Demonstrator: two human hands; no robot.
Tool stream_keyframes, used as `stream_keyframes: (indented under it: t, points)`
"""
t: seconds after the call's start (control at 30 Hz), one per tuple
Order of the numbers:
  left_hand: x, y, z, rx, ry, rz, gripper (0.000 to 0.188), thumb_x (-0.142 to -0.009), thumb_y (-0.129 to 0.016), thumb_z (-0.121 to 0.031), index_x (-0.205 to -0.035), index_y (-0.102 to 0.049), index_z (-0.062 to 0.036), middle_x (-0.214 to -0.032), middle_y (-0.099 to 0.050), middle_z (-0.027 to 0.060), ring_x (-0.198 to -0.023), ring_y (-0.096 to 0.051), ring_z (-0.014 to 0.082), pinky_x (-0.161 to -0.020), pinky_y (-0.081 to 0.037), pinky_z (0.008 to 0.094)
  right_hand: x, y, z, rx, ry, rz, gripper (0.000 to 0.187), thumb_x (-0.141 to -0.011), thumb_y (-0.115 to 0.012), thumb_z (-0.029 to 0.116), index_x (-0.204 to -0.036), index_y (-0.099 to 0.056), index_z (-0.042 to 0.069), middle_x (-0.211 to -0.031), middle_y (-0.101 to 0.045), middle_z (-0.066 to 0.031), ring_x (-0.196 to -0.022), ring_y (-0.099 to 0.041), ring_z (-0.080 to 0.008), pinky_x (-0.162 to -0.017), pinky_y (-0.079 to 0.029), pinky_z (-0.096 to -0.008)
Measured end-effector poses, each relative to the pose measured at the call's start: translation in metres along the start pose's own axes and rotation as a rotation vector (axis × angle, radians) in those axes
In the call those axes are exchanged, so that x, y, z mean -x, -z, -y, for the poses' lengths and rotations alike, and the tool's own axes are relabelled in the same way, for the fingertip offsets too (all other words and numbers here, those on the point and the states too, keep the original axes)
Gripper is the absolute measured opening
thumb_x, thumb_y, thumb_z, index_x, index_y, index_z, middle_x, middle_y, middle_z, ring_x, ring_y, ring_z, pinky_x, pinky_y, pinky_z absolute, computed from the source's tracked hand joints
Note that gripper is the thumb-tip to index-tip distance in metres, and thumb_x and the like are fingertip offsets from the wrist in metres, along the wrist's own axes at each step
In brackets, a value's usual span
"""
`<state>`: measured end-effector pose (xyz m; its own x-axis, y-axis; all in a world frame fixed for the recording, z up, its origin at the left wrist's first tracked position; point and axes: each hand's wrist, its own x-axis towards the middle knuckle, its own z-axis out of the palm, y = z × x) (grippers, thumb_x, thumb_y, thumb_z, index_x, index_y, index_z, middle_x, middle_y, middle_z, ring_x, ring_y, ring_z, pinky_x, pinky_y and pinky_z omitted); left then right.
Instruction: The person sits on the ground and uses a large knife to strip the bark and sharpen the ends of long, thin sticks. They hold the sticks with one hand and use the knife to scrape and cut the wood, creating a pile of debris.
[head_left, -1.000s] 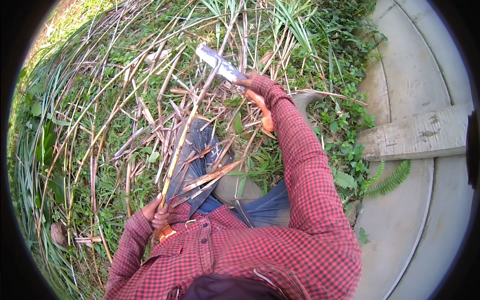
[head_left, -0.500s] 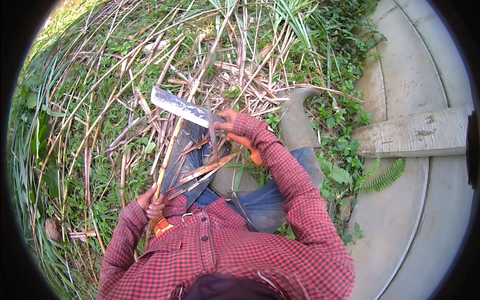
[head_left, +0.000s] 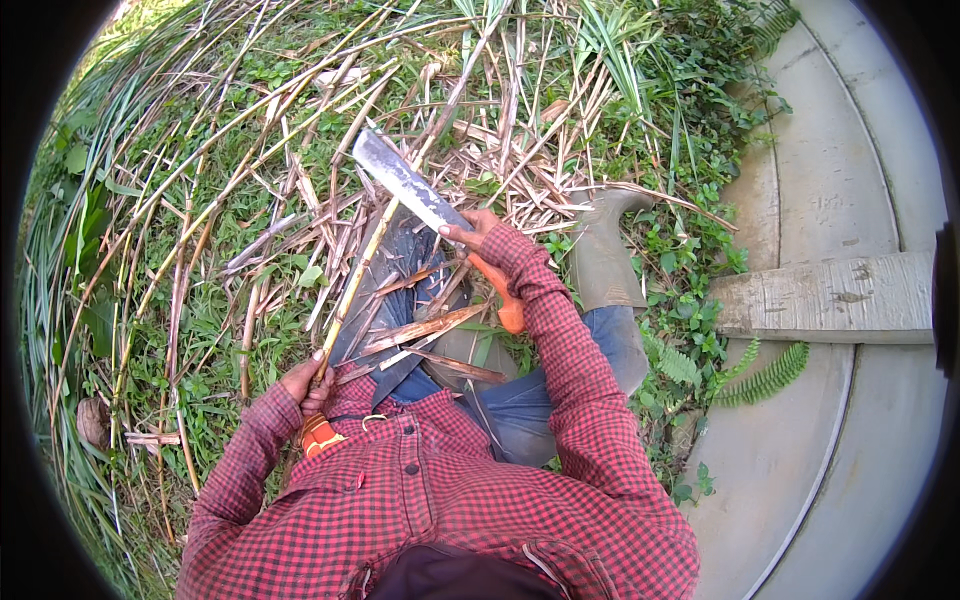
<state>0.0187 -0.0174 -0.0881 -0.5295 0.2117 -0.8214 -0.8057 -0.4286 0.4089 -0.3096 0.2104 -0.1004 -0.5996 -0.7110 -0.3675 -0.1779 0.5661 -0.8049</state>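
My left hand (head_left: 308, 387) is closed around the lower end of a thin yellowish cane stalk (head_left: 362, 268), which slants up and away over my leg. My right hand (head_left: 475, 232) grips a machete by the rear of its worn, whitish-dark blade (head_left: 405, 183). The orange handle (head_left: 508, 300) sticks out below that hand, along my forearm. The blade crosses close to the stalk's far end; whether they touch, I cannot tell. Dry brown peelings (head_left: 425, 328) lie across my lap and dark trouser leg.
Split dry husks (head_left: 510, 180) are piled beyond my legs. Long cane stalks (head_left: 225, 190) lie over the grass on the left. My rubber boot (head_left: 605, 250) rests at right of the pile. Further right are a concrete slab (head_left: 820, 190) and a pale beam (head_left: 825, 298).
A strip of dry husk that hung beside my right hand has dropped onto my lap. The machete has tilted more steeply, its tip shifting right. The stalk's upper part now shows an end near the blade.
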Motion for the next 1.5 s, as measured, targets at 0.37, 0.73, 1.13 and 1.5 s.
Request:
stream_keyframes:
  t: [0.37,0.73,1.13,1.5]
  points:
    - [0.035,-0.022,-0.028,-0.277,-0.176,-0.178,0.048,-0.086,-0.034,-0.055,-0.061,-0.035,-0.0132,-0.046,-0.025,-0.0067,-0.036,-0.022,0.0058,-0.034,-0.015,0.0232,0.030,-0.010,0.006,-0.385,-0.061,-0.168,0.041,-0.075,-0.066,0.023,-0.104,-0.054,-0.002,-0.073,-0.059,-0.0064,-0.053,-0.053,-0.0100,-0.046,-0.048,-0.0245]
    - [0.022,0.019,-0.102,-1.153,-0.467,-0.549,0.056,-0.088,-0.024,-0.050,-0.064,-0.043,-0.0034,-0.049,-0.039,0.0069,-0.042,-0.036,0.0194,-0.043,-0.032,0.0351,0.048,0.017,-0.006,-0.501,-0.048,-0.386,0.036,-0.075,-0.065,0.024,-0.098,-0.055,-0.002,-0.074,-0.059,-0.0064,-0.053,-0.055,-0.0120,-0.047,-0.051,-0.0257]
    - [0.079,0.058,0.115,-0.980,-0.168,-0.827,0.050,-0.088,-0.030,-0.044,-0.086,-0.055,-0.0008,-0.071,-0.055,0.0216,-0.072,-0.053,0.0387,-0.067,-0.041,0.0409,0.040,0.007,-0.027,-0.492,-0.043,-0.348,0.033,-0.075,-0.066,0.020,-0.096,-0.054,-0.002,-0.067,-0.055,-0.0039,-0.049,-0.052,-0.0103,-0.041,-0.047,-0.0243]
    - [-0.015,0.006,-0.035,-1.127,-0.529,-0.889,0.038,-0.086,-0.040,-0.039,-0.087,-0.052,-0.0024,-0.075,-0.057,0.0163,-0.070,-0.055,0.0308,-0.063,-0.043,0.0384,0.057,0.009,-0.017,-0.555,0.022,-0.421,0.035,-0.079,-0.062,0.027,-0.099,-0.056,0.000,-0.072,-0.057,-0.0029,-0.053,-0.052,-0.0085,-0.045,-0.046,-0.0220]
